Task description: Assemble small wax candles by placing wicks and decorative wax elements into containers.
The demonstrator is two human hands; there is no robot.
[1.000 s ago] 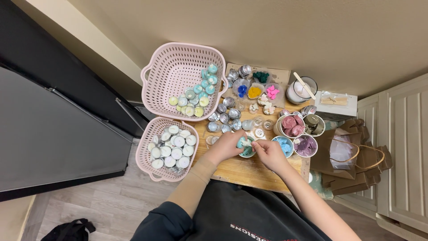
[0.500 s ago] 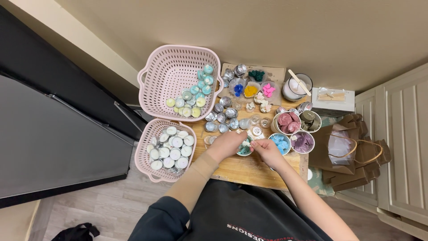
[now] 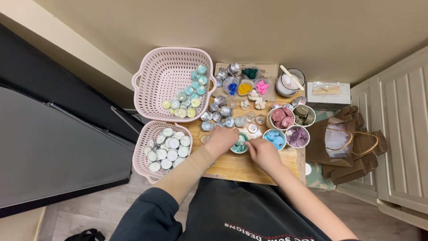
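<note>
My left hand point(image 3: 220, 141) curls around the left side of a small round cup of teal pieces point(image 3: 240, 145) on the wooden board point(image 3: 232, 167). My right hand point(image 3: 263, 153) rests just right of that cup, its fingertips touching the rim. Whether the fingers pinch a piece I cannot tell. Just beyond the hands lie several small silver tealight cups point(image 3: 218, 111) and clear little jars point(image 3: 249, 119).
A large pink basket point(image 3: 165, 76) holds several green and teal tealights; a smaller pink basket point(image 3: 142, 156) holds white ones. Bowls of pink point(image 3: 278, 117), blue point(image 3: 273, 137) and purple point(image 3: 296, 136) wax sit right. Brown paper bags point(image 3: 343, 143) and white cabinet doors point(image 3: 401, 134) stand further right.
Both hands stay at the teal cup; the right hand has shifted slightly closer to it. The view has drifted a little.
</note>
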